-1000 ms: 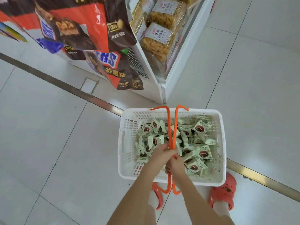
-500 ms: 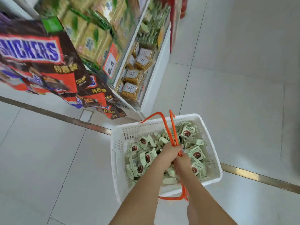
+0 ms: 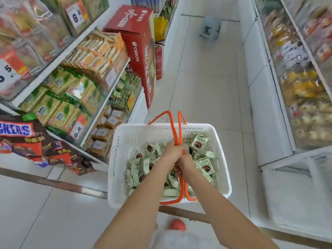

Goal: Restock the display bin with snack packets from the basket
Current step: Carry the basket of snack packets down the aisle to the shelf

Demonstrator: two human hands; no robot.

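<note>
Both hands grip the orange handles [image 3: 177,131] above the white basket [image 3: 118,169]: the left hand [image 3: 173,151] wraps them just ahead of the right hand [image 3: 185,161]. Green snack packets [image 3: 203,165] fill the basket. Left of the basket stand shelves [image 3: 59,58] of packaged snacks; beyond it, a red carton [image 3: 139,49] and a blue stool [image 3: 210,27].
</note>
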